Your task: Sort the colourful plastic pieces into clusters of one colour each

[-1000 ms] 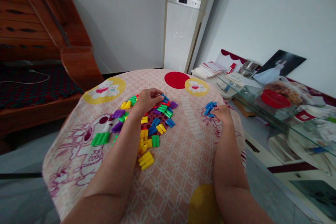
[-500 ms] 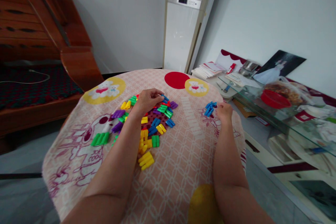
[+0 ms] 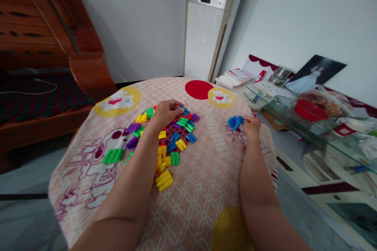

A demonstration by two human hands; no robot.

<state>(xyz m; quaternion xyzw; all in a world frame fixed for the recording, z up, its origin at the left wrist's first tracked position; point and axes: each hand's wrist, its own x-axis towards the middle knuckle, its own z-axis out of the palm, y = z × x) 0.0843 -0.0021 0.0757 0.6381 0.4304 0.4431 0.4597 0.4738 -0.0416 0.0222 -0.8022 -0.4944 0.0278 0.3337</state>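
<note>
Your left hand (image 3: 166, 113) rests over a pile of coloured blocks (image 3: 174, 137), fingertips at a blue block (image 3: 185, 110); your right hand (image 3: 252, 126) has its fingertips at a blue cluster (image 3: 235, 122), apart on the patterned tablecloth (image 3: 200, 188).

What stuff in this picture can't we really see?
All in the head view:
Behind the left forearm: it hides part of the patch of toy pieces.
Under the left hand: its back and fingers cover that.
Inside the right hand: curled fingers hide it.
The wooden bench: cut off by the left edge.
Markings on the tall white unit: too small.
</note>
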